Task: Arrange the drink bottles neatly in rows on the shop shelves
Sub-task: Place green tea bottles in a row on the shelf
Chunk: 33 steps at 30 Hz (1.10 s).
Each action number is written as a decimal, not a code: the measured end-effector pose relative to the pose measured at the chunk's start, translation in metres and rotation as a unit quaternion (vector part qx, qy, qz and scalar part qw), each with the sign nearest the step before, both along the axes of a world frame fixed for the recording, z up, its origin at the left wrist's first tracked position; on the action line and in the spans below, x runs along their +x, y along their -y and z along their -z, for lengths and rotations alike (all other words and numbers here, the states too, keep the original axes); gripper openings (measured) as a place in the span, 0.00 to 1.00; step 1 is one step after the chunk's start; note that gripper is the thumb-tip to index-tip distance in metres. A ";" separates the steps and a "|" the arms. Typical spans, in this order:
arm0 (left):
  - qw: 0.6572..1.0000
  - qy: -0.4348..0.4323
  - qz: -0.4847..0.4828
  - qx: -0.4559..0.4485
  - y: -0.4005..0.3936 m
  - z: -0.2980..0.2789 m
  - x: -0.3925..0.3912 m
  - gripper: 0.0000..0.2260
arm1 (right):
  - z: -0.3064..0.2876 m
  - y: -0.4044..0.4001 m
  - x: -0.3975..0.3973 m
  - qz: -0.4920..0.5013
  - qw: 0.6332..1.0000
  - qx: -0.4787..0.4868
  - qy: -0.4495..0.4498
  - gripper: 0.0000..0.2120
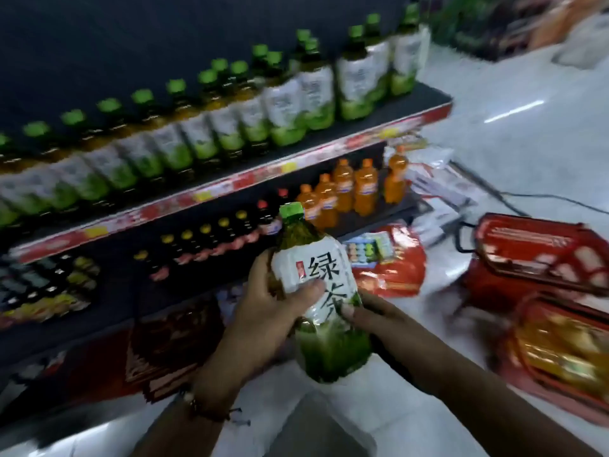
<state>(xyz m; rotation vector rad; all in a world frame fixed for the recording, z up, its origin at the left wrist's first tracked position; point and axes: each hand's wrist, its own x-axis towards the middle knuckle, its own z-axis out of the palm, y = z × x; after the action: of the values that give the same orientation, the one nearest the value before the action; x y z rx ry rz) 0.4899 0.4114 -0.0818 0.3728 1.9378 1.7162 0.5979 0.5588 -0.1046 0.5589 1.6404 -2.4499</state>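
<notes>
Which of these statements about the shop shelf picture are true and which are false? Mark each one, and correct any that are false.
1. Both hands hold one green tea bottle. True: the left hand and the right hand grip its sides.
2. The held bottle has a red cap. False: its cap is green.
3. The upper shelf carries a row of green-capped bottles. True.
4. The orange drink bottles stand on the upper shelf. False: they stand on the shelf below it.
5. A red shopping basket sits on the floor to the right. True.
</notes>
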 end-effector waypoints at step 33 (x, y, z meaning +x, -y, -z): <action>0.970 -0.210 0.118 0.033 -0.381 -0.042 -0.141 0.35 | -0.063 -0.345 -0.104 0.153 0.972 0.170 -0.050 0.13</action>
<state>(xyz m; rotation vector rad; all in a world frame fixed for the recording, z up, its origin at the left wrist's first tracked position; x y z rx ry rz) 0.3486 0.7922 -0.0401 1.0203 2.0178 1.6429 0.4943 0.9043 -0.0421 0.7982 2.1845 -2.4426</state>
